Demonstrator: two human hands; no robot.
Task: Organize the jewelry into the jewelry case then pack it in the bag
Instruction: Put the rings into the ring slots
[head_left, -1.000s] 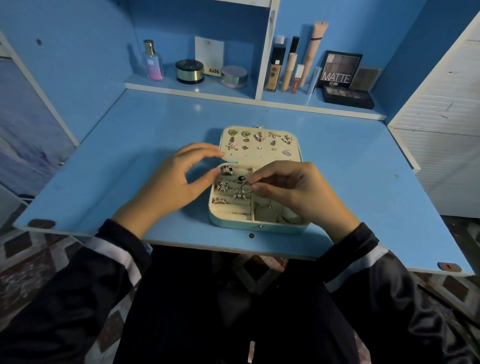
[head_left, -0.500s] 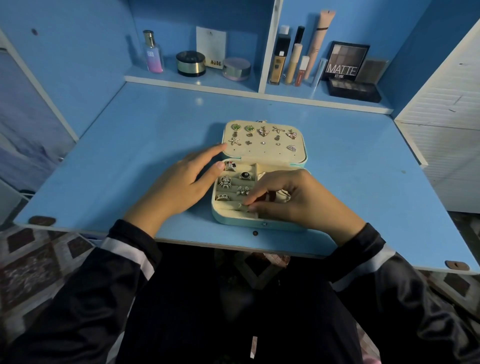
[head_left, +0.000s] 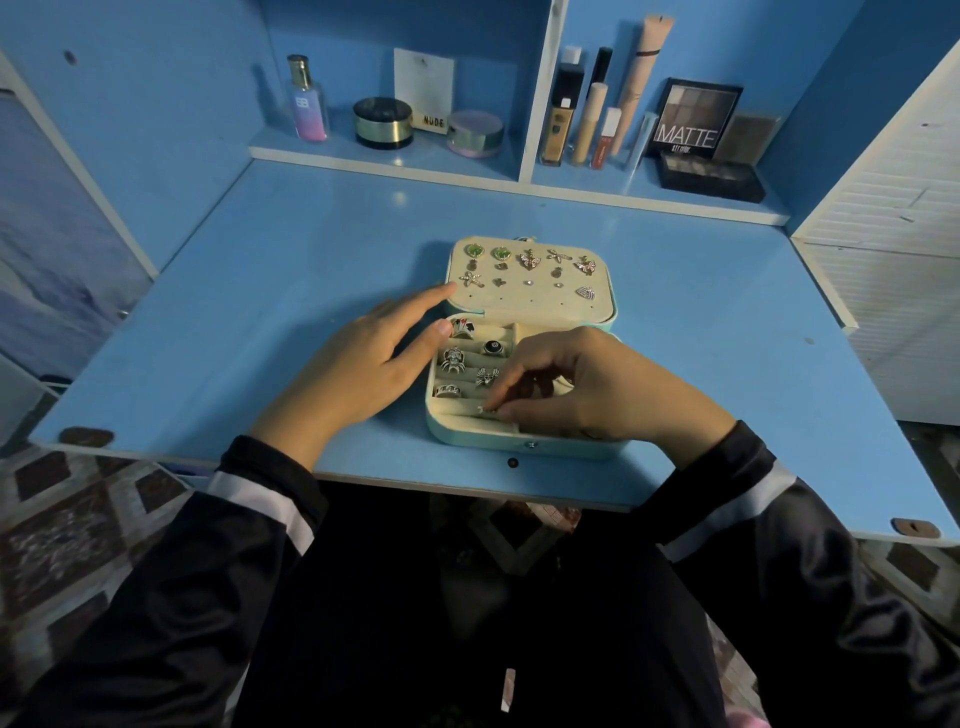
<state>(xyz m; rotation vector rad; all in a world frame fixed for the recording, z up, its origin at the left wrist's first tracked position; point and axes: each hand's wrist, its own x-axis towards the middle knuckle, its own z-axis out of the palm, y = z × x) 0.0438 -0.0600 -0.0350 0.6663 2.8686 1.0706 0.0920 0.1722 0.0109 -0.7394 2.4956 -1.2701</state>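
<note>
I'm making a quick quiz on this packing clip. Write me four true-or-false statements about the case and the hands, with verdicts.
1. The jewelry case lies open on the desk. True.
2. The right hand pinches a small jewelry piece over the case's nearest row. True.
3. The left hand grips the perfume bottle. False: its straight fingers rest at the case's left side; the bottle stands on the shelf.
4. The lid panel is bare. False: earrings are pinned on it.

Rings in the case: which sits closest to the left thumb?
The red-and-black ring, far-left corner, beside the left hand; the rest sit nearer the person.
</note>
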